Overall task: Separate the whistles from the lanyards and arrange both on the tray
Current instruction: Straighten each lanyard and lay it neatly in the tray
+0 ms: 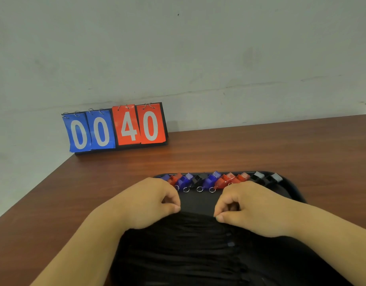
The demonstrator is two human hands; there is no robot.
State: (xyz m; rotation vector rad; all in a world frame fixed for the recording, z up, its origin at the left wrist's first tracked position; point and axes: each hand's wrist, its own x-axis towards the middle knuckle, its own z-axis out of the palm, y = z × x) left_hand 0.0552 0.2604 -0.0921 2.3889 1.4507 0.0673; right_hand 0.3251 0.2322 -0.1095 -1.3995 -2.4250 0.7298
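A black tray [293, 190] lies on the table in front of me. Along its far edge runs a row of several whistles [209, 180] in blue, red and black, some with small metal rings showing. Black lanyards [190, 240] lie in a dark bundle across the near part of the tray. My left hand [149, 201] and my right hand [248, 205] rest on the bundle's far edge, fingers curled, each pinching the lanyards between thumb and forefinger. The hands hide the leftmost and some middle whistles in part.
A flip scoreboard [116, 129] reading 00 in blue and 40 in red stands at the table's far left against the wall. The brown wooden table [260, 153] extends to the right and behind the tray; its left edge runs diagonally.
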